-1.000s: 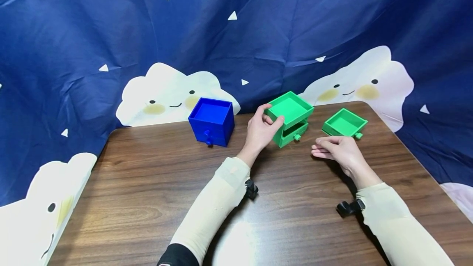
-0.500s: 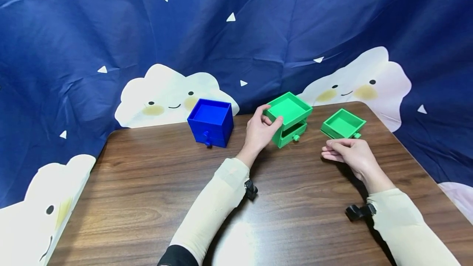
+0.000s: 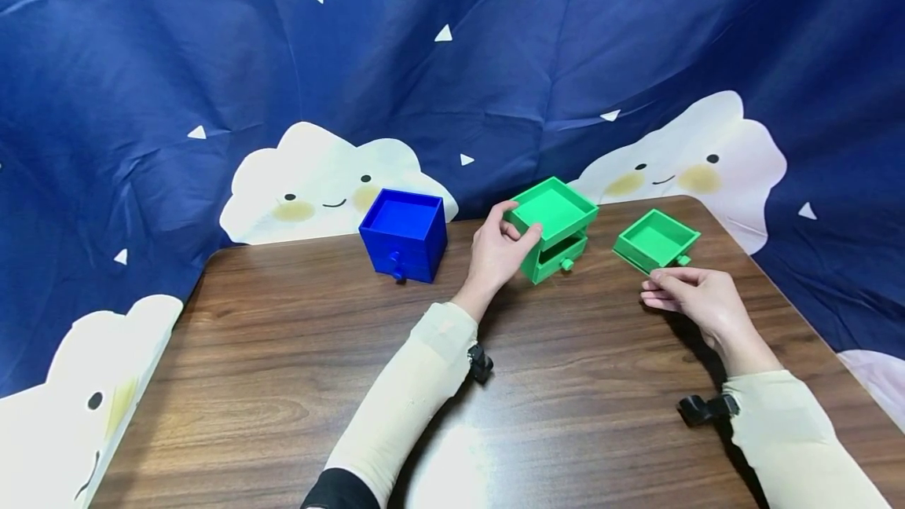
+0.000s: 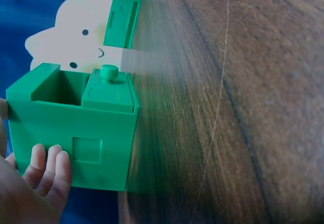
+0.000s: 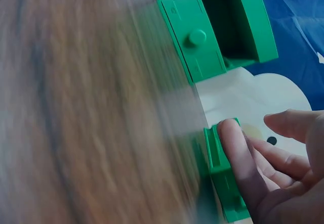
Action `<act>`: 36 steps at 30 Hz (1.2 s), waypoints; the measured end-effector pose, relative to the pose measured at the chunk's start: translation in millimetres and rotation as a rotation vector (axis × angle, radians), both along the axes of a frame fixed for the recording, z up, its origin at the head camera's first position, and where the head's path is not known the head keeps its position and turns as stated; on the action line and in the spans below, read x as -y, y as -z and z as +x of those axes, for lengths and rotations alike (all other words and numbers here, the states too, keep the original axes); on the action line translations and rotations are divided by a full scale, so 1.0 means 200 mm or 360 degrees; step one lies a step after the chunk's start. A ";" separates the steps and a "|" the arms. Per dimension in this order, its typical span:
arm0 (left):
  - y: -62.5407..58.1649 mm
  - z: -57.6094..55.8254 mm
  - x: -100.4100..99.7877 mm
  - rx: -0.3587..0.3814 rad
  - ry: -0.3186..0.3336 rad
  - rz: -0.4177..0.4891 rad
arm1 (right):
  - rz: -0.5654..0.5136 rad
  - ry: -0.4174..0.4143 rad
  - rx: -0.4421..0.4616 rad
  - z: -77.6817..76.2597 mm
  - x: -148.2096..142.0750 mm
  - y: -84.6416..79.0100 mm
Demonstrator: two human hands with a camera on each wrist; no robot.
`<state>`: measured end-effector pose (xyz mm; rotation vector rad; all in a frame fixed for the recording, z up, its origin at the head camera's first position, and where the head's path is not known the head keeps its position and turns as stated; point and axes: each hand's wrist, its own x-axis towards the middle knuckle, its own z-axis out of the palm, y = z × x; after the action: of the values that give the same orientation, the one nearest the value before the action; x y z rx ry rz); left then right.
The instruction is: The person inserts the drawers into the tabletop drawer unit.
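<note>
My left hand [image 3: 495,251] grips a small green drawer cabinet [image 3: 555,212] at its left side, thumb at the front top edge. In the left wrist view, fingers lie flat against the wall of the cabinet [image 4: 50,125]. Its upper slot gapes without a drawer; below it a drawer with a round knob [image 3: 566,264] is pushed in. To the right, a loose green drawer [image 3: 657,240] lies on the table, knob facing right front. My right hand [image 3: 703,303] hovers just in front of this drawer, fingertips near its front corner, thumb and fingers apart in the right wrist view, holding nothing.
A blue drawer cabinet [image 3: 403,220] with its knobs facing forward stands left of my left hand. The wooden table [image 3: 283,383] ends at a dark blue cloth [image 3: 368,45] with white clouds behind it.
My right hand has moved to the right, from near the green cabinet to in front of the loose drawer. My left hand and the cabinets stay put.
</note>
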<state>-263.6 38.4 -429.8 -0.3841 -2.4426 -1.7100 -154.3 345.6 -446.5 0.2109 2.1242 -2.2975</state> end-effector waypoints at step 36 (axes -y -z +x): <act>0.01 -0.01 -0.01 -0.0001 -0.0022 0.0007 | 0.1039 0.0375 0.0047 -0.07 -0.21 0.05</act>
<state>-265.4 40.2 -431.9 -0.3664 -2.4349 -1.7088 -168.9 388.6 -456.1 0.5114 2.8876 -1.5764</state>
